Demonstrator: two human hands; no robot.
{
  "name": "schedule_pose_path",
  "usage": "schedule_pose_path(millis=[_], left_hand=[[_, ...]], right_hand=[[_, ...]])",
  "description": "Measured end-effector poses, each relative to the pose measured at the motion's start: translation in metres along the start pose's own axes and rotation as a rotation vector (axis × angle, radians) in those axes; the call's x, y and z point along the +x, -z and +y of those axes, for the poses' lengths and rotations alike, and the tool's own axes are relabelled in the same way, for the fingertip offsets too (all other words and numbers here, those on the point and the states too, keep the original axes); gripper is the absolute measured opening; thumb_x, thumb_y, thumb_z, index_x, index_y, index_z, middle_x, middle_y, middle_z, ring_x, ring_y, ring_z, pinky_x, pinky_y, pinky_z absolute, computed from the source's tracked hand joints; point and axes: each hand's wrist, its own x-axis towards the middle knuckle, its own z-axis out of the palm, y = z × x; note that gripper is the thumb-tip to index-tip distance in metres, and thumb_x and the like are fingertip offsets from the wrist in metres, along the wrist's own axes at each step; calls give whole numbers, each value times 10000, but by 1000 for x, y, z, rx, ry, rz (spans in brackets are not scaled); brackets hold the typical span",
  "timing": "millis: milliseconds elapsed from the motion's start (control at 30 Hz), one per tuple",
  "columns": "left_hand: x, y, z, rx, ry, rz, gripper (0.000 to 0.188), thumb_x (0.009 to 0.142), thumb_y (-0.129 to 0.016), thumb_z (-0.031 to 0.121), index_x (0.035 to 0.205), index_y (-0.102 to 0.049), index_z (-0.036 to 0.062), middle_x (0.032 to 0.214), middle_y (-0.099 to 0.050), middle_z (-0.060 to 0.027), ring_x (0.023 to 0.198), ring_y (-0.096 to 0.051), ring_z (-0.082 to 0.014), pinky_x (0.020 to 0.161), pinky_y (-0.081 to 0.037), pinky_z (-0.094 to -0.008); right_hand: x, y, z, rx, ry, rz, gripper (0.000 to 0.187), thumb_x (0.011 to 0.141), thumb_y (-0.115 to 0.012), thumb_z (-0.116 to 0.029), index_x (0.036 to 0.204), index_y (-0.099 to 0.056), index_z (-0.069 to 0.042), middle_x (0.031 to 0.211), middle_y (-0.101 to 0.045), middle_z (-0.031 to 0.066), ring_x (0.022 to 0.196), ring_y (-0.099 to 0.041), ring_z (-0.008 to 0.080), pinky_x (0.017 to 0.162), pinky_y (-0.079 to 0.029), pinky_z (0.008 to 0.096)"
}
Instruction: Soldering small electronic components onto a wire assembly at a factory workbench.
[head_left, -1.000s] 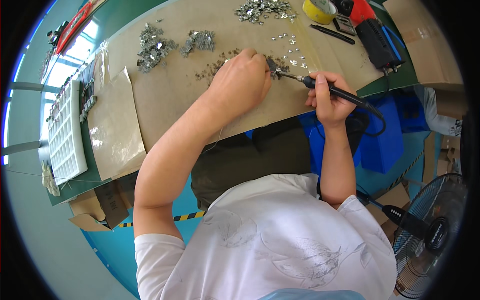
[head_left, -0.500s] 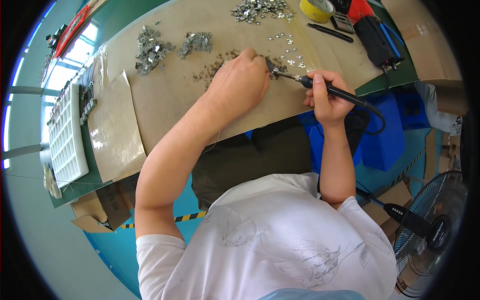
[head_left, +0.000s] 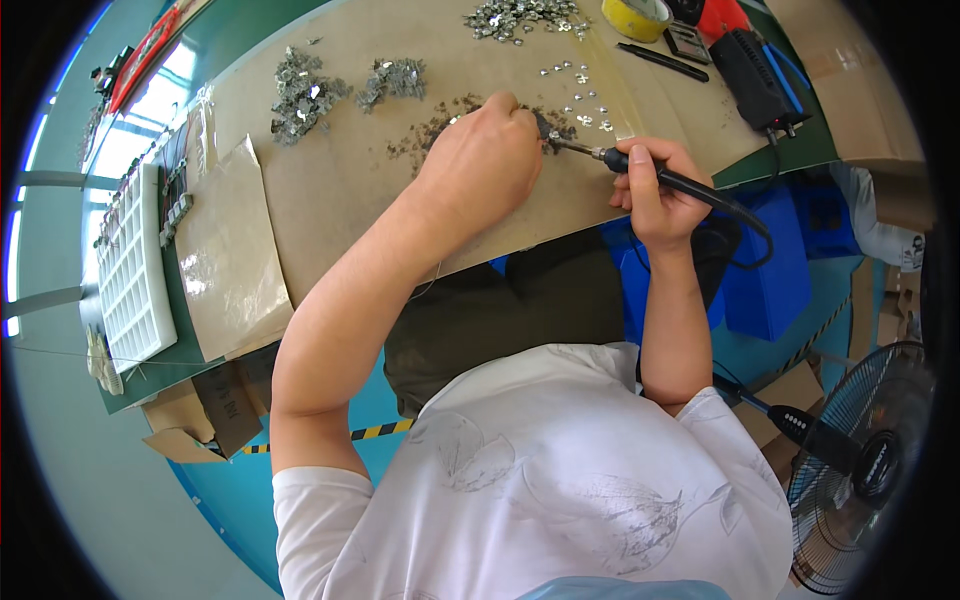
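Clearly, in the head view, the right hand [head_left: 662,195] was wrapped firmly around the handle of a soldering iron [head_left: 692,187], whose metal end pointed toward the curled left hand [head_left: 487,158], just above a brown sheet [head_left: 345,200]. Whether the left fingers pinched anything could not be told. Heaped metal pieces [head_left: 303,97] lay on the sheet, which covered much of a green table [head_left: 245,35]. Beyond the table's edge showed blue floor [head_left: 240,510] and, to the right, a fan [head_left: 865,470].
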Motion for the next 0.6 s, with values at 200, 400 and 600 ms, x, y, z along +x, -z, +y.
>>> schedule_pose_path(millis=[200, 400, 600], left_hand=[[0, 1, 1, 1, -4, -3, 127, 910, -673, 141, 920, -725, 26, 975, -661, -157, 893, -671, -374, 813, -556, -456], [1, -1, -1, 18, 19, -40, 133, 914, -671, 147, 930, -725, 26, 980, -663, -156, 904, -671, -375, 816, -556, -456], [3, -3, -1, 28, -5, -27, 139, 918, -660, 154, 925, -725, 31, 984, -664, -157, 921, -674, -373, 823, -560, -454]], right_hand=[[0, 1, -1, -5, 4, -11, 108, 968, -666, -68, 953, -726, 21, 637, -652, 24, 493, -598, 61, 471, -451, 197], [-2, 0, 1, -2, 9, 7, 124, 982, -644, -68, 968, -721, 28, 652, -658, 35, 498, -599, 63, 467, -463, 203], [2, 1, 3, 108, -13, 94, 154, 1017, -636, -97, 1027, -693, 45, 702, -666, 68, 488, -573, 61, 465, -504, 220]])
